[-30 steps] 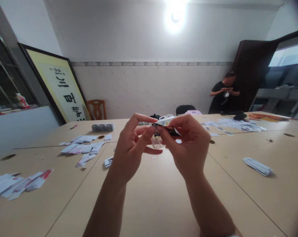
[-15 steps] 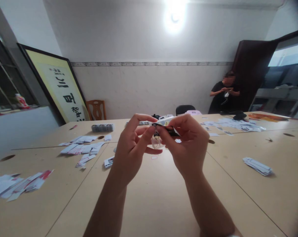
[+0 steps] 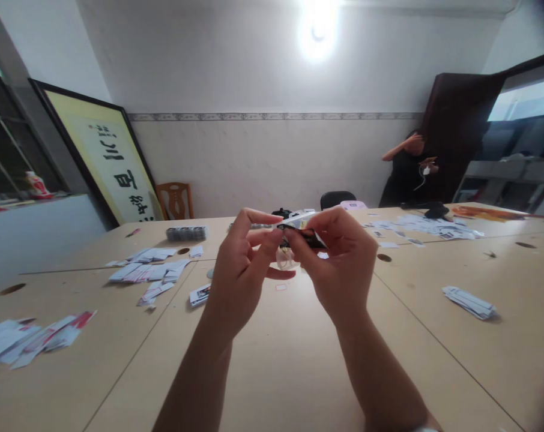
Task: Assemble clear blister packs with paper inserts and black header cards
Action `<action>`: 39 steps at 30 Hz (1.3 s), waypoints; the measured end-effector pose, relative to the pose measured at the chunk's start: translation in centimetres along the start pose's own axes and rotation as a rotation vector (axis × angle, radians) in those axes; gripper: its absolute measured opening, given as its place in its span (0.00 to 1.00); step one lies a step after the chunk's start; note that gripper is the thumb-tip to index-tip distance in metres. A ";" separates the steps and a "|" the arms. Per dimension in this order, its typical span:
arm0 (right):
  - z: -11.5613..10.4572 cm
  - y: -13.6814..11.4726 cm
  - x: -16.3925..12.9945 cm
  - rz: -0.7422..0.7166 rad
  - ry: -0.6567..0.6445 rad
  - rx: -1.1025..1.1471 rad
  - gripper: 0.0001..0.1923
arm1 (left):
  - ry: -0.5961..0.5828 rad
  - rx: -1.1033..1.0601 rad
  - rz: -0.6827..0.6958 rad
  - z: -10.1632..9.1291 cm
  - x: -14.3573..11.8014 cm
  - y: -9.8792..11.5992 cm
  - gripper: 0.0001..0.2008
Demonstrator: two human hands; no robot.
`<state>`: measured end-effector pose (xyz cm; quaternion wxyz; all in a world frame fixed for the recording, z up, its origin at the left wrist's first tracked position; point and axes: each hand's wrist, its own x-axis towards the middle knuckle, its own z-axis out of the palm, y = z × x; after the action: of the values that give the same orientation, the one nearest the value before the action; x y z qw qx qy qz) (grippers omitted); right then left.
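Observation:
Both my hands are raised above the wooden table [image 3: 272,360], pinching one small packet [image 3: 301,231] with white and dark printing. My left hand [image 3: 242,273] grips its left end between thumb and forefinger. My right hand [image 3: 344,264] holds the right end, fingers curled over the top. A small clear piece [image 3: 284,258] hangs just below the packet; what it is cannot be made out.
Piles of small printed cards lie at left [image 3: 150,273], near left [image 3: 24,339], right [image 3: 470,302] and far right [image 3: 425,227]. A stack of dark items [image 3: 187,232] sits farther back. A person in black [image 3: 411,174] stands by the dark door. A framed calligraphy panel [image 3: 110,159] leans on the wall.
My hands and the packet have barely moved. The person in black has raised an arm up to head height.

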<state>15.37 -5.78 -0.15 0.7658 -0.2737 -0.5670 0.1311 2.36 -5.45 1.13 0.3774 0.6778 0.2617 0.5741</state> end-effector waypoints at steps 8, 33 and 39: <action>0.1 0.2 0.1 0.001 -0.004 -0.001 0.12 | 0.022 0.025 0.008 0.1 0.0 0.0 0.16; 0.5 1.4 0.6 0.003 -0.037 -0.036 0.10 | 0.051 0.022 0.041 -0.3 0.7 -0.9 0.13; 0.1 1.4 0.8 0.044 -0.037 0.012 0.11 | 0.004 0.031 0.073 -0.3 0.7 -1.0 0.15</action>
<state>15.66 -4.20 -0.32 0.7537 -0.2791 -0.5741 0.1561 2.31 -4.30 0.76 0.3451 0.6916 0.2462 0.5848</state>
